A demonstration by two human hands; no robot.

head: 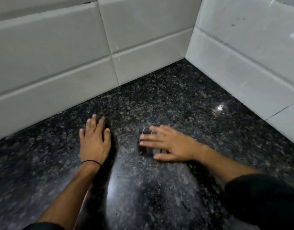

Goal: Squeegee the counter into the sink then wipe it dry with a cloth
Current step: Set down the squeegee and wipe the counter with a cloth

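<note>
My right hand [169,143] lies flat on the black speckled granite counter [184,97] with its fingers spread and pointing left. It is blurred by motion. Under its fingers is a small dark patch with a straight left edge, which looks like a dark cloth [143,149] pressed against the stone. My left hand [94,138] rests palm down on the counter to the left, fingers apart, holding nothing. It has a thin black band at the wrist. No squeegee and no sink are in view.
White tiled walls meet in a corner at the back right: the back wall [68,55] and the right wall [250,55]. The counter surface near me [126,188] is glossy and reflects light.
</note>
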